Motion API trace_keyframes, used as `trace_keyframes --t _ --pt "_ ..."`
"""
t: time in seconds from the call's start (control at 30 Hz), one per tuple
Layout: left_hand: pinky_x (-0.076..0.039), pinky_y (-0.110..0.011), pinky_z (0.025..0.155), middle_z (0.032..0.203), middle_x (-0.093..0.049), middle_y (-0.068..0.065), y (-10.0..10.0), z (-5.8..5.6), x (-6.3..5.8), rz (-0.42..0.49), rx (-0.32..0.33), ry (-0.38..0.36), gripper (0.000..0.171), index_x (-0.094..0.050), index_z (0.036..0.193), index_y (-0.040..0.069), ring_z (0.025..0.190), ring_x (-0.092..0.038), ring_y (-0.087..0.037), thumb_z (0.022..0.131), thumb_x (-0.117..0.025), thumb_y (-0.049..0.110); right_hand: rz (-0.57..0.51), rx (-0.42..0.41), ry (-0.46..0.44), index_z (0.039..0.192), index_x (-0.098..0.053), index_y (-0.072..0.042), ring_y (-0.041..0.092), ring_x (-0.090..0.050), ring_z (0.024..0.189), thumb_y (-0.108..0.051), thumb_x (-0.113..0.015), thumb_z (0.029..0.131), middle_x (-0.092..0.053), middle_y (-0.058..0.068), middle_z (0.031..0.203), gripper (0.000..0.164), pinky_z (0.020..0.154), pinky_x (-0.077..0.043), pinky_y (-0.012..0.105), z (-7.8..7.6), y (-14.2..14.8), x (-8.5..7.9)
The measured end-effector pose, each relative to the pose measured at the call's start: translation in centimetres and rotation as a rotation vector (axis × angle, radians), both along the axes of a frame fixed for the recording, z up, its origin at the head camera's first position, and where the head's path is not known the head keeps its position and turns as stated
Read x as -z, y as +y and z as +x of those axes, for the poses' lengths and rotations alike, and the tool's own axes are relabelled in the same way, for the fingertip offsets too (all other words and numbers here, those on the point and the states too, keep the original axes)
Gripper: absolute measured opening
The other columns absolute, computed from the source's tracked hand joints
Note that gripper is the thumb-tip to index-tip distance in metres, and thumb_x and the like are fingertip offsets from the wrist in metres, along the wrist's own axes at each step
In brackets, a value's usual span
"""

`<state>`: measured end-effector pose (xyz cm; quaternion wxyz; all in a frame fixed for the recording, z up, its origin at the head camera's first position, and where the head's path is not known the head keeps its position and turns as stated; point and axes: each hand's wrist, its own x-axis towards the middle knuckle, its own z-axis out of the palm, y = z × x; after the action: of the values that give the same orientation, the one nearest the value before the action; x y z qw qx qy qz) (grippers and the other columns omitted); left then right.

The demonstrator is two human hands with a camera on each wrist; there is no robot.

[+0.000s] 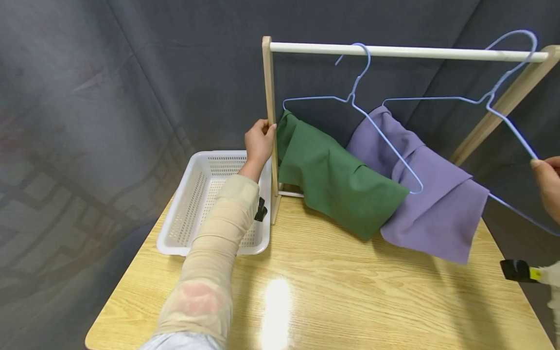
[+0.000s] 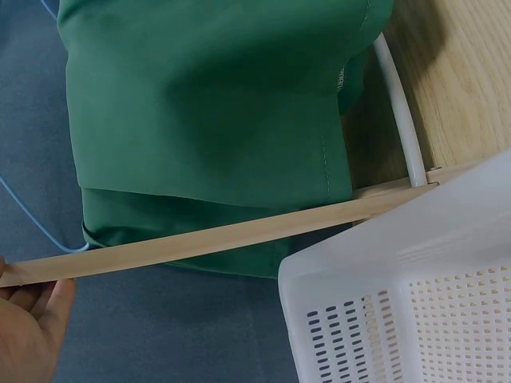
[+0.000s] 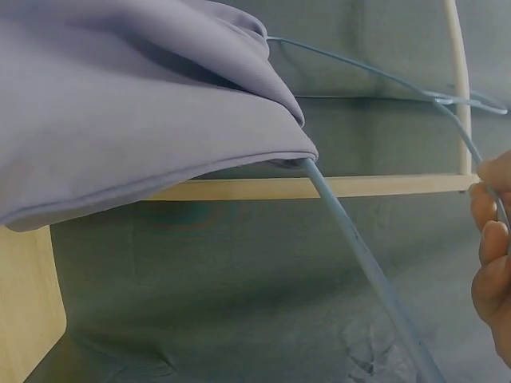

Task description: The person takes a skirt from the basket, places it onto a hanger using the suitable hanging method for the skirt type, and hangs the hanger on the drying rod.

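My left hand (image 1: 259,143) grips the left wooden post (image 1: 269,87) of a small clothes rack, and the left wrist view shows the fingers curled round that post (image 2: 192,243). At the right edge, my right hand (image 1: 550,182) pinches the sloping arm of a blue hanger (image 1: 509,119) whose hook is at the rack's white rail (image 1: 415,51). A folded purple cloth (image 1: 442,194) hangs toward this hanger's left side; its bottom bar shows bare at the right. Left of it, a second blue hanger (image 1: 360,109) hooks on the rail, carrying a tilted green cloth (image 1: 332,175).
A white perforated basket (image 1: 175,214) stands on the wooden table (image 1: 350,301), left of the rack and partly under my left forearm. The rack's right post (image 1: 503,112) slants behind the purple cloth. Dark grey curtain (image 1: 197,63) hangs behind everything.
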<state>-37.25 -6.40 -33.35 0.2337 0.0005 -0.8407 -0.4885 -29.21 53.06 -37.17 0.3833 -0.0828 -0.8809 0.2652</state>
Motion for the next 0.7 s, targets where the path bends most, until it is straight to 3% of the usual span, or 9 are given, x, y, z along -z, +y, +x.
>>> trace_keyframes --t 0.03,0.07,0.1,0.17,0.37,0.43,0.47,0.53,0.7 --pt "-0.043 -0.023 0.067 0.090 -0.061 -0.007 0.0 0.0 0.0 0.001 0.003 -0.002 0.025 -0.060 0.099 0.005 0.079 -0.055 -0.016 0.086 -0.052 0.026 -0.018 -0.027 0.004 0.079 -0.061 -0.014 -0.004 -0.030 0.050 -0.025 -0.052 0.085 -0.039 -0.014 0.060 0.015 0.041 -0.020 0.015 1.8 -3.2 -1.6" --pt "-0.043 -0.023 0.067 0.091 -0.061 -0.007 0.0 0.0 0.0 0.000 0.004 -0.006 0.025 -0.060 0.099 0.005 0.079 -0.055 -0.016 0.086 -0.052 0.026 -0.039 -0.073 0.031 0.075 -0.059 -0.020 -0.006 -0.029 0.049 -0.023 -0.052 0.085 -0.036 -0.019 0.059 0.013 0.041 -0.019 0.012 3.0 -5.5 -2.7" --pt "-0.043 -0.023 0.067 0.091 -0.061 -0.006 0.0 0.0 0.0 -0.001 0.004 -0.009 0.026 -0.060 0.100 0.005 0.079 -0.055 -0.015 0.086 -0.052 0.026 -0.062 -0.082 0.025 0.075 -0.060 -0.009 -0.007 -0.028 0.048 -0.018 -0.052 0.085 -0.036 -0.019 0.058 0.015 0.040 -0.019 0.011 4.1 -7.5 -3.8" --pt "-0.043 -0.023 0.067 0.092 -0.061 -0.006 0.0 0.1 0.0 -0.003 0.005 -0.007 0.026 -0.060 0.100 0.005 0.080 -0.055 -0.016 0.086 -0.052 0.026 -0.068 -0.110 0.051 0.075 -0.061 -0.010 -0.009 -0.029 0.048 -0.018 -0.052 0.085 -0.037 -0.022 0.058 0.015 0.041 -0.019 0.009 4.9 -8.8 -4.3" --pt "-0.043 -0.023 0.068 0.090 -0.062 -0.007 0.0 0.1 0.0 -0.008 0.000 0.011 0.024 -0.060 0.098 0.005 0.080 -0.055 -0.016 0.086 -0.054 0.024 -0.035 -0.064 0.107 0.077 -0.063 -0.024 -0.007 -0.032 0.048 -0.023 -0.057 0.082 -0.045 -0.017 0.061 0.008 0.040 -0.021 0.010 1.2 -2.1 0.2" --pt "-0.043 -0.024 0.068 0.090 -0.062 -0.007 0.0 0.1 0.0 -0.007 0.001 0.014 0.024 -0.061 0.098 0.005 0.079 -0.055 -0.016 0.086 -0.054 0.024 -0.065 -0.069 0.112 0.077 -0.063 -0.022 -0.006 -0.034 0.048 -0.022 -0.059 0.081 -0.047 -0.017 0.061 0.007 0.040 -0.022 0.010 0.7 -1.3 0.9" --pt "-0.043 -0.024 0.068 0.090 -0.062 -0.007 0.0 0.1 0.0 -0.008 0.001 0.014 0.024 -0.061 0.098 0.005 0.079 -0.055 -0.016 0.086 -0.054 0.024 -0.075 -0.087 0.130 0.076 -0.062 -0.028 -0.008 -0.034 0.048 -0.022 -0.059 0.081 -0.047 -0.019 0.060 0.009 0.040 -0.022 0.010 0.9 -1.6 0.8" --pt "-0.043 -0.024 0.068 0.089 -0.062 -0.007 0.0 0.1 0.0 -0.008 0.000 0.018 0.024 -0.061 0.098 0.005 0.078 -0.055 -0.016 0.086 -0.054 0.024 -0.111 -0.138 0.143 0.073 -0.061 -0.028 -0.009 -0.034 0.047 -0.017 -0.058 0.081 -0.048 -0.021 0.059 0.014 0.041 -0.022 0.008 2.2 -4.0 -0.5" --pt "-0.043 -0.024 0.068 0.090 -0.062 -0.007 0.0 0.1 0.0 -0.004 0.003 0.018 0.024 -0.061 0.098 0.004 0.079 -0.055 -0.017 0.086 -0.054 0.024 -0.187 -0.142 0.095 0.065 -0.047 -0.039 -0.011 -0.032 0.048 -0.008 -0.052 0.082 -0.040 -0.030 0.055 0.036 0.044 -0.022 0.005 6.8 -13.2 -5.6"
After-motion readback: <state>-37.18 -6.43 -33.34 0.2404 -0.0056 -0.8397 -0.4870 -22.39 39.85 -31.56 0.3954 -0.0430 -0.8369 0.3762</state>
